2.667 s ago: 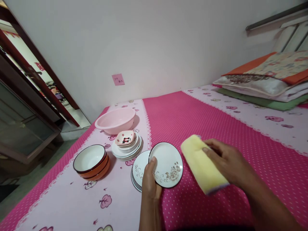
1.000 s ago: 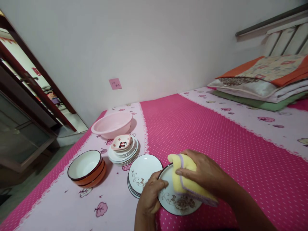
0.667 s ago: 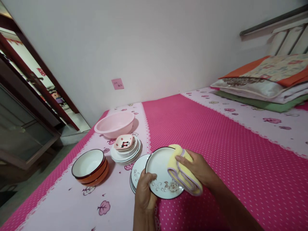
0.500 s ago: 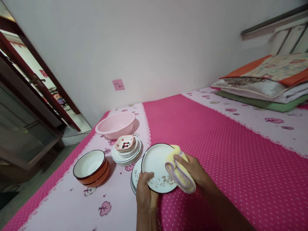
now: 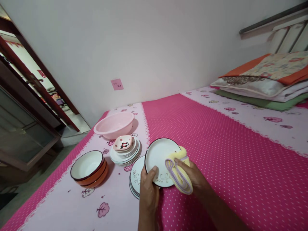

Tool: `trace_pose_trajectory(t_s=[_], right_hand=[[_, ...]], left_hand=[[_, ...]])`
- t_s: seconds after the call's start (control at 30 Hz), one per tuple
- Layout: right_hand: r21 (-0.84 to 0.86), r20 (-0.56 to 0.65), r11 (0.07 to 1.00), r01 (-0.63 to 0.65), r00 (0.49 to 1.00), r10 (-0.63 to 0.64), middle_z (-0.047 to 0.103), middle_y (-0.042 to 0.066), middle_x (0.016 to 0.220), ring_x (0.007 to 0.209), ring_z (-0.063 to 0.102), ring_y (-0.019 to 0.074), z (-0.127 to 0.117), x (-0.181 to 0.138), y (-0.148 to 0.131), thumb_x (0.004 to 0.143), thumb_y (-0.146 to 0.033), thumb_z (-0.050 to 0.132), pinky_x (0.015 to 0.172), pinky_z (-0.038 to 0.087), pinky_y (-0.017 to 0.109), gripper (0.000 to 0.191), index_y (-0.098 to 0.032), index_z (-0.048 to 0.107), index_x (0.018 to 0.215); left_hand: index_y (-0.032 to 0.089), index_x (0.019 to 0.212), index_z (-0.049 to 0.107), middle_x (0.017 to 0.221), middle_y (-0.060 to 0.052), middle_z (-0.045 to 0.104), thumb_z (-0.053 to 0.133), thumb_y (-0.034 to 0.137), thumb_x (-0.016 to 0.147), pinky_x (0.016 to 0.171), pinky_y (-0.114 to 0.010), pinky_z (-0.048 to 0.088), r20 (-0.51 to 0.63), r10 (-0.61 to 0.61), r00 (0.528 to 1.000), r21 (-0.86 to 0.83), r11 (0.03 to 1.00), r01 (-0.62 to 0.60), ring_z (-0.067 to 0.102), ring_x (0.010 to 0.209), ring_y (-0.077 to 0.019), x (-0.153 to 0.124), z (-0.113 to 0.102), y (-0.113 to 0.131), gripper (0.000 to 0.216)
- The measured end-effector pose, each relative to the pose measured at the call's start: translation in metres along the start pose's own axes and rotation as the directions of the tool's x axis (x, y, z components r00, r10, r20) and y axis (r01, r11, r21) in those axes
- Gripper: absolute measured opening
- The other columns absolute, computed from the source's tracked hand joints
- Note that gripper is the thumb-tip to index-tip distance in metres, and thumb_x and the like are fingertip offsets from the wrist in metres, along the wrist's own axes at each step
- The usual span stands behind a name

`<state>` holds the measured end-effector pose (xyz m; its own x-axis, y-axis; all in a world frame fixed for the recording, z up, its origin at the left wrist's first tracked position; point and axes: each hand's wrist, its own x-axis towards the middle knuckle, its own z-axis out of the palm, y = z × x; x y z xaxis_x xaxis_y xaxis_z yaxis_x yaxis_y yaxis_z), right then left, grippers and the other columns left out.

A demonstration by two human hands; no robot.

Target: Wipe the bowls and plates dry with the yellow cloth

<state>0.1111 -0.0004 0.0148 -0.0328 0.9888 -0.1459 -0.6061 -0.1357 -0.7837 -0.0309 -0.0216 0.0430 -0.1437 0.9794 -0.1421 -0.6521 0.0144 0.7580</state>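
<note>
A white plate (image 5: 157, 157) with a dark rim and a floral pattern is held tilted above the bed. My left hand (image 5: 148, 184) grips its lower left edge, thumb on the face. In my right hand (image 5: 192, 173) is a folded yellow cloth (image 5: 179, 176) with purple edging, pressed to the plate's right side and covering part of the pattern. Just left of and below the held plate lies a stack of similar plates (image 5: 135, 176), partly hidden by it and by my left hand.
Orange bowls with white insides (image 5: 89, 166) are stacked at the left. Beyond stand smaller dishes on white plates (image 5: 125, 157) and a pink basin (image 5: 114, 125). Folded bedding (image 5: 262, 83) lies at the far right on the pink polka-dot bedspread (image 5: 216, 138), against the wall.
The held plate has risen slightly and tilted more, uncovering more of the stack below. My left hand has moved up and right with it. The cloth stays on the plate's right side.
</note>
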Motion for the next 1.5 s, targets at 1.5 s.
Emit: trace_pose_trajectory(t_s=[1.5], right_hand=[[-0.263, 0.156, 0.965, -0.018, 0.986, 0.061, 0.079, 0.014, 0.101, 0.09, 0.076, 0.0316, -0.003, -0.027, -0.02, 0.078, -0.048, 0.081, 0.086, 0.059, 0.045, 0.047, -0.016, 0.072, 0.111]], left_hand=[[0.017, 0.097, 0.075, 0.081, -0.003, 0.075, 0.082, 0.05, 0.079, 0.064, -0.025, 0.051, 0.098, 0.067, 0.993, 0.415, 0.904, -0.102, 0.065, 0.069, -0.016, 0.001, -0.01, 0.042, 0.039]])
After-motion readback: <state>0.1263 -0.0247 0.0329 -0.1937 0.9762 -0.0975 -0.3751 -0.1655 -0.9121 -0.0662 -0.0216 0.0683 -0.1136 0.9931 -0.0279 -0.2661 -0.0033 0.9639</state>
